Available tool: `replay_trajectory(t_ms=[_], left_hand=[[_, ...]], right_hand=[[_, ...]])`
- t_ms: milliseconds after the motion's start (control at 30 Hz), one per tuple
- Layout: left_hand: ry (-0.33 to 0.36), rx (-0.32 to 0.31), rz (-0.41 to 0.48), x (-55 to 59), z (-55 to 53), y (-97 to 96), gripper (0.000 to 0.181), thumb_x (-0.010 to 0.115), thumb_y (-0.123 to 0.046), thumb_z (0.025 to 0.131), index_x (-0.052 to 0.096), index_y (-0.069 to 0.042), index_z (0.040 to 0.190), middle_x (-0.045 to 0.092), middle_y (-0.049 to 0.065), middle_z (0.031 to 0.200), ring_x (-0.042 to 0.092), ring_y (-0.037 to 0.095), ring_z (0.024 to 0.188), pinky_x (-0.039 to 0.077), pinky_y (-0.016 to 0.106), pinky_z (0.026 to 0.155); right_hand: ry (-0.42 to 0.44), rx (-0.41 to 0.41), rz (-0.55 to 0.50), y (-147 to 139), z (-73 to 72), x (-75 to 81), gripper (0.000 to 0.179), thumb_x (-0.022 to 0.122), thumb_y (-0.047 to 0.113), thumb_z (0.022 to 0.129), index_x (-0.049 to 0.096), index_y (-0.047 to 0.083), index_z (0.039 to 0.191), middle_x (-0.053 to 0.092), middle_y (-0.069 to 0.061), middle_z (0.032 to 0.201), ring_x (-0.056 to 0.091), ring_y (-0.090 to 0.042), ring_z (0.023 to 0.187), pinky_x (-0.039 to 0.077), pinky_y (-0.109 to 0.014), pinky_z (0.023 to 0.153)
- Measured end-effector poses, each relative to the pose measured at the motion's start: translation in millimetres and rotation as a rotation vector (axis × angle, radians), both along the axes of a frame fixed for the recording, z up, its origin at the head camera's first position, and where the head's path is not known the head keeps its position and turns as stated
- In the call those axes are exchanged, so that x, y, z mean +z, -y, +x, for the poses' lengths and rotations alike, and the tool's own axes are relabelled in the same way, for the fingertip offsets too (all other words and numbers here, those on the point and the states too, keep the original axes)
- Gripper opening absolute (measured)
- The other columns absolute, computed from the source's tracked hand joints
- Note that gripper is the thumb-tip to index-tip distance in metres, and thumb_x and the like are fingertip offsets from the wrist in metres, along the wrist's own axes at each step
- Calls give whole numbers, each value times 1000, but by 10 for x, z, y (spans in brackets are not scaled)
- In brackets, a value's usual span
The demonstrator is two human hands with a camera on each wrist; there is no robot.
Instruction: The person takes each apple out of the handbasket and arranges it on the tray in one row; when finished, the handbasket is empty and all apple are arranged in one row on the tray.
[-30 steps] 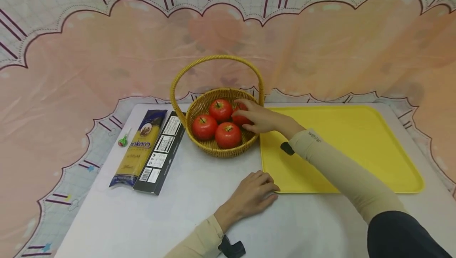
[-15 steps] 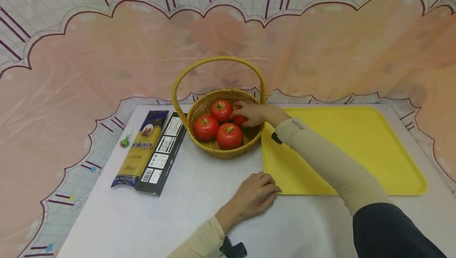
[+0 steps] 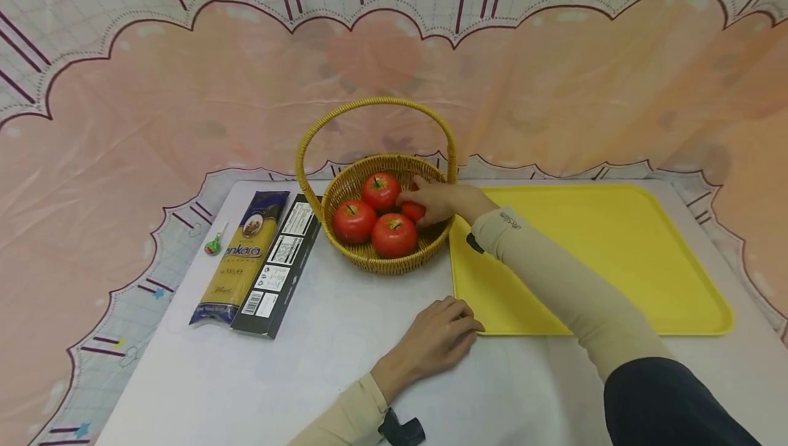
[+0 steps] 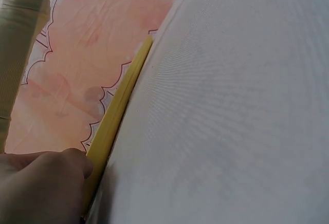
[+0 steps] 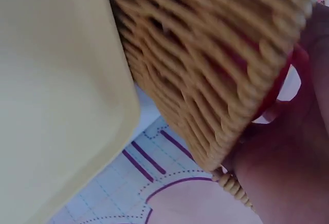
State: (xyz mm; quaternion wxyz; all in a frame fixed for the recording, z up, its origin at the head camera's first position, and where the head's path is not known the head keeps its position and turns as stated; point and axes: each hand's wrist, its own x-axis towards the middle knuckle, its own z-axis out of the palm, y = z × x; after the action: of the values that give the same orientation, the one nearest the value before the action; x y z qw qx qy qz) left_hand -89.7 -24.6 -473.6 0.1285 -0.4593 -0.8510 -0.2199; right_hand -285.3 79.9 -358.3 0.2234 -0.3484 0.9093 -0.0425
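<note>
A yellow wicker basket point(image 3: 386, 267) with a tall arched handle holds several red apples point(image 3: 394, 235). My right hand point(image 3: 436, 201) reaches over the basket's right side, its fingers curled round the rightmost apple point(image 3: 412, 211), mostly covered by the hand. In the right wrist view, red fruit shows between the woven rim and the fingers of my right hand point(image 5: 288, 157). My left hand point(image 3: 434, 336) rests on the white table, fingertips at the near left corner of a yellow tray point(image 3: 615, 254). The left wrist view puts that hand point(image 4: 46, 183) right beside the tray's edge point(image 4: 115, 116).
Left of the basket lie a blue and yellow pasta packet point(image 3: 243, 254) and a flat black box point(image 3: 280, 265) with white labels. A small green and red lollipop point(image 3: 213, 245) is beside the packet. A patterned peach cloth point(image 3: 246, 104) hangs behind the table.
My right hand has moved slightly left and further down into the basket, closing round the rightmost apple. My left hand stays at the tray corner.
</note>
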Motion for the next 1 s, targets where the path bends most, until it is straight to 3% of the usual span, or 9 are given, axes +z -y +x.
replay_trajectory(t_ms=[400,733,833,1000], left_hand=[[35,19,-3,-31,0,30,15,60,-23,91,70,-24,101,57,-11,97,51,5,95,43,18,80],[46,49,46,-34,26,0,14,60,-21,89,70,-25,97,56,-12,93,51,5,94,41,25,96],[49,55,48,-30,36,-3,14,60,-21,89,71,-25,96,56,-12,93,51,5,94,41,25,96],[24,34,46,-27,15,-15,14,60,-21,89,70,-25,97,56,-11,93,50,6,94,39,27,100]], right_hand=[[-62,-28,-183,-59,108,-200,52,68,21,85,49,25,133,34,-13,138,42,-36,123,40,-48,103],[-168,-34,-404,-153,200,-288,51,69,23,84,50,22,131,35,-15,138,41,-34,124,41,-48,102],[-197,-22,-481,-198,250,-300,50,69,26,85,50,21,131,35,-14,138,40,-32,125,41,-47,102],[-231,-73,-692,-305,387,-344,51,70,32,84,50,24,131,34,-10,139,41,-27,125,45,-46,98]])
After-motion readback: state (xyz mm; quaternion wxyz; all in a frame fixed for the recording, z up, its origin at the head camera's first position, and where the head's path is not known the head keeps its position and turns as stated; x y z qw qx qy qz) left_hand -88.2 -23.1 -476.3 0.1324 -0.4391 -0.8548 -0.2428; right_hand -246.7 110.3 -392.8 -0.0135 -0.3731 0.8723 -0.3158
